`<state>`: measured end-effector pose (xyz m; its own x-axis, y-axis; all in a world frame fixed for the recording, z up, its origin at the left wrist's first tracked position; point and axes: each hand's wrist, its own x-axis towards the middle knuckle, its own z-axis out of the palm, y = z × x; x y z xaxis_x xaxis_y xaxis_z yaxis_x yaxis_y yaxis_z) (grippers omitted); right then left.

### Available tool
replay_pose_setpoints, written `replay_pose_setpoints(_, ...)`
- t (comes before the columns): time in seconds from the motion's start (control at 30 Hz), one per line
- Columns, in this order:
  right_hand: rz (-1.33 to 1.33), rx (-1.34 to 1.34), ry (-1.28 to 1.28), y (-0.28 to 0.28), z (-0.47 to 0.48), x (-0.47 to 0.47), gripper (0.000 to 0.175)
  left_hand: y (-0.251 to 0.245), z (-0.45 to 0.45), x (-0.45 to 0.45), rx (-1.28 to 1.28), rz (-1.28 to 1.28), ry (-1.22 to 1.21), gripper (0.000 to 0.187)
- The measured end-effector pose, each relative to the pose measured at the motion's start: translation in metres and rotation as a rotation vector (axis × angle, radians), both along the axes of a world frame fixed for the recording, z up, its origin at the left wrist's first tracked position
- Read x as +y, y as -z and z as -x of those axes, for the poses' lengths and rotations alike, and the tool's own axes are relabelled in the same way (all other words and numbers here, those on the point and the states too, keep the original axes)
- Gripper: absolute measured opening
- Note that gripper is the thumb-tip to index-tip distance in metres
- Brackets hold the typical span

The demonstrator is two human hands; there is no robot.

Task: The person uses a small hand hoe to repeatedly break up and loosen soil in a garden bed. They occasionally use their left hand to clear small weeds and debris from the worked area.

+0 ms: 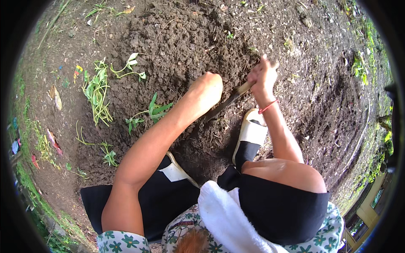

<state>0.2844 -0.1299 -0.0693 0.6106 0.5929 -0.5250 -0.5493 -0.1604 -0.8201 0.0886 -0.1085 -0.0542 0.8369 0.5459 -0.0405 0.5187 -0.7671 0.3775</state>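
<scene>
My right hand (264, 76) is closed around the wooden handle (245, 88) of a knife-like tool. Its dark blade (223, 107) slants down and to the left, the tip close to the ground under my left wrist. A red band (267, 107) circles my right wrist. My left hand (207, 87) is curled low over loose, dug soil (177, 47). Its fingers are turned away, so whatever may be in them is hidden. Just left of my left forearm lies a leafy green cutting (155, 110) on the soil.
A bundle of wilted green vines (96, 93) lies to the left, with loose cuttings (129, 64) around it. Colourful litter (54, 142) dots the left side. My slipper-clad right foot (253, 131) is close to the blade. A white towel (221, 212) hangs in front of me.
</scene>
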Motion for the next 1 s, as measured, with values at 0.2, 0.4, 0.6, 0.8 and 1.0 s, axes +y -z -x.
replay_pose_setpoints(0.2,-0.088,-0.446,-0.020,-0.045,-0.030,0.038,0.028,0.050,0.021,-0.022,0.259,-0.913,-0.016,0.014)
replay_pose_setpoints(0.4,-0.131,-0.197,0.191,0.042,-0.035,0.003,0.027,0.049,0.010,-0.041,0.312,-0.411,-0.098,0.005)
replay_pose_setpoints(0.6,-0.287,-0.086,0.126,-0.022,-0.073,0.011,0.032,0.106,0.004,-0.056,0.714,-0.127,0.450,0.010)
replay_pose_setpoints(0.8,-0.034,-0.170,0.067,0.012,-0.020,0.039,0.022,0.145,0.010,-0.072,0.413,0.492,0.027,0.029)
replay_pose_setpoints(1.0,-0.486,-0.314,-0.298,-0.042,-0.020,0.103,0.026,0.036,-0.027,-0.011,0.041,0.575,-0.611,0.014)
